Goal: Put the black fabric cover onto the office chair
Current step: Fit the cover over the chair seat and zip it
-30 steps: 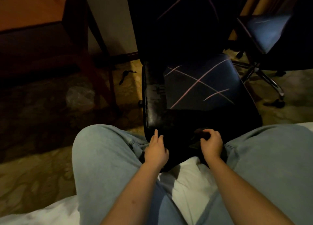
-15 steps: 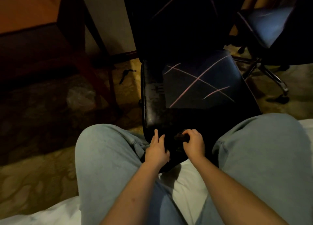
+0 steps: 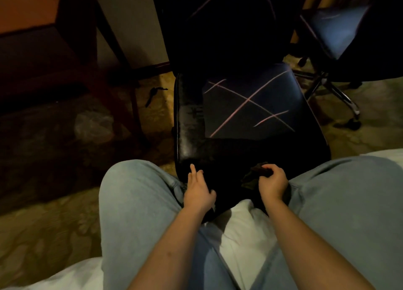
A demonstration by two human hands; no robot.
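Nearest us, our left hand rests straight-fingered on the seat's front edge. Our right hand, now shifted back rightward, grips the bunched hem of the black fabric cover. Beyond, the office chair shows bare leather at its left, so the cover probably still needs stretching there.

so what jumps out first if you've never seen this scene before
The office chair sits dead centre, its dark seat crossed by thin pink lines. At its near edge, between two knees in pale jeans, the right hand grips a bunch of the black fabric cover while the left hand rests straight fingers on the seat's front.
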